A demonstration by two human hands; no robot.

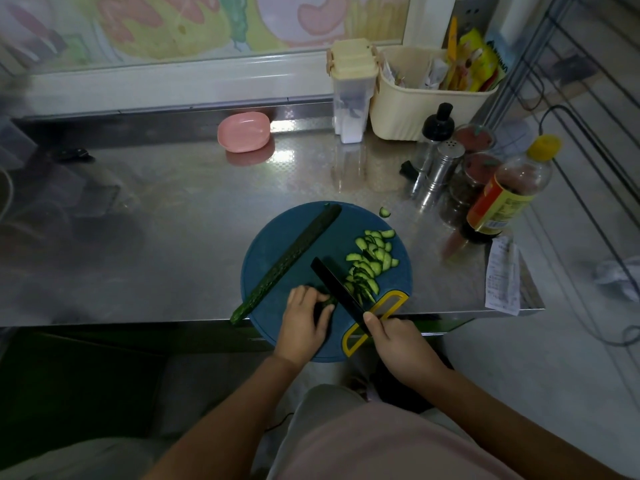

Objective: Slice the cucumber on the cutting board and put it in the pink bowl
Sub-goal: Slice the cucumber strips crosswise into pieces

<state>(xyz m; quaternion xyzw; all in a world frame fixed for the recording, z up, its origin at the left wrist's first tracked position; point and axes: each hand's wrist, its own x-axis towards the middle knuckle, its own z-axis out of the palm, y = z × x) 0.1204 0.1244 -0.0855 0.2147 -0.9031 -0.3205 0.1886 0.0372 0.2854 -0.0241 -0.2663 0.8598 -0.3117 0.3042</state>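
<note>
Steadying the stub (327, 302) of one cucumber half, the left hand (304, 322) curls its fingers down over it, pressed together and bunched, likely to keep the piece from rolling and the tips back from the edge. The right hand (398, 341) wraps round the knife (334, 285) handle, which its grip hides, with the thumb laid forward onto the black blade for control. The blade stands tilted just beside the stub, between it and the slices (370, 261), which fan away to the right on the board (277, 233), seemingly where each cut lets them fall. The other half (287, 261) lies uncut, diagonal across the board's left side, out of the knife's way, its near end overhanging the rim. One stray slice (384, 212) sits off the board on the counter (173, 220). The bowl (244, 131) waits at the counter's back, well apart from the board; I cannot tell whether it sits upright. By my reading, slicing is near halfway, and nothing has gone to the bowl yet.
</note>
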